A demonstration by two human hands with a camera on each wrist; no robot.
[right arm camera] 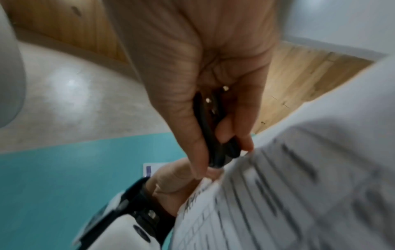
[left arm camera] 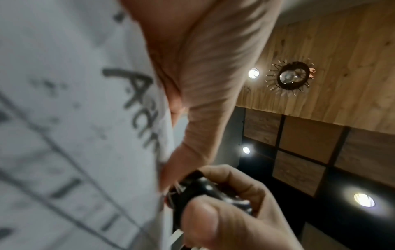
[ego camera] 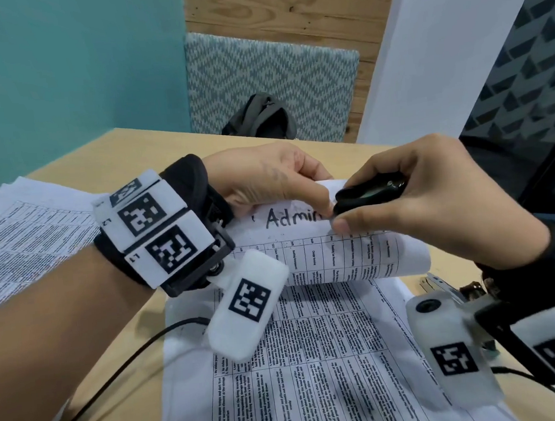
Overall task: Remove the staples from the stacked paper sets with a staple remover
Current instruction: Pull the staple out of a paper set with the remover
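My left hand grips the top edge of a curled-up paper set marked "Admin" and lifts it off the table. The same sheet fills the left wrist view, and its printed table shows blurred in the right wrist view. My right hand pinches a black staple remover between thumb and fingers. Its nose sits at the paper's upper corner, right beside my left fingers. The remover touches the paper edge. The staple itself is hidden.
A flat printed sheet lies under the lifted set on the wooden table. More papers lie at the left. A metal tool rests at the right edge. A black cable crosses the front. A dark bag sits behind.
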